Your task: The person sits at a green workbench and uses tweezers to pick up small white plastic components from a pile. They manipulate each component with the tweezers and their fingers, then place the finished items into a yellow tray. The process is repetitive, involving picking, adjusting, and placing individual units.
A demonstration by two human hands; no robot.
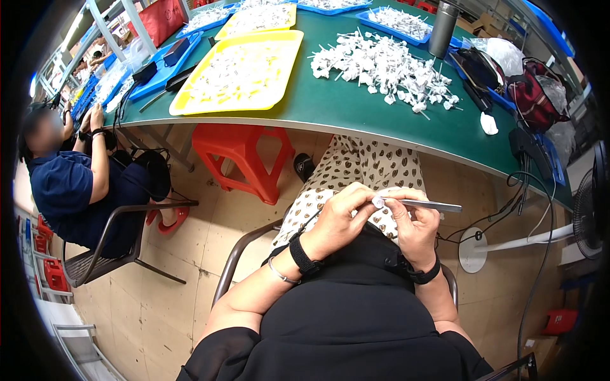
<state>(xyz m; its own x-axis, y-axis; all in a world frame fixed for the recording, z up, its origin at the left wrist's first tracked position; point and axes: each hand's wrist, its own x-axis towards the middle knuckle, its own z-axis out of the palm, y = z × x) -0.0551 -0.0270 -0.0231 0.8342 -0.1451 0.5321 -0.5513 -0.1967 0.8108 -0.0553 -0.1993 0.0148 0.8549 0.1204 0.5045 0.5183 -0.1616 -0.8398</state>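
Observation:
Both hands are raised over my lap, close to my chest. My left hand [340, 219] pinches a small white plastic part [378, 202] between thumb and fingers. My right hand [413, 222] grips metal tweezers [432, 205], whose shaft points right while the near end meets the white part. Each wrist wears a black band, and the left also has a thin bracelet. A heap of several similar white parts [384, 66] lies on the green table [343, 111] ahead.
A yellow tray [190, 105] of white parts sits at the left of the table, with blue trays [159, 76] beyond. A grey bottle [443, 28], bags [530, 95], a red stool [244, 155], a fan [588, 209] and a seated person [76, 184] surround me.

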